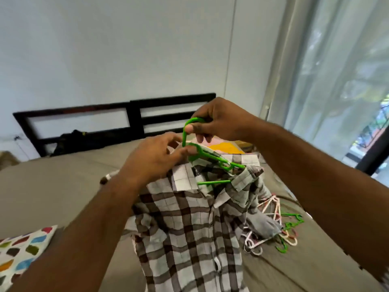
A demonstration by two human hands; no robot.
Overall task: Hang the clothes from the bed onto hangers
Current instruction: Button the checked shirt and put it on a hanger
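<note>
Plaid shirt (189, 224) hung on green hanger (210, 158) above the bed (52, 186).
Right hand (219, 121) gripped its stiff hook; left hand (153, 157) pinched its neck. Limp, light cloth likely handled best by the collar.

Nothing written could be read anywhere: no text, label, brand, number or sign. The checked shirt (189, 228) at 6 o'clock carried only its brown and grey grid. The green hanger (210, 159) at the centre was plain plastic with no marking that could be made out. The cushion (23, 247) at 8 o'clock bore only coloured patches on white.
</note>
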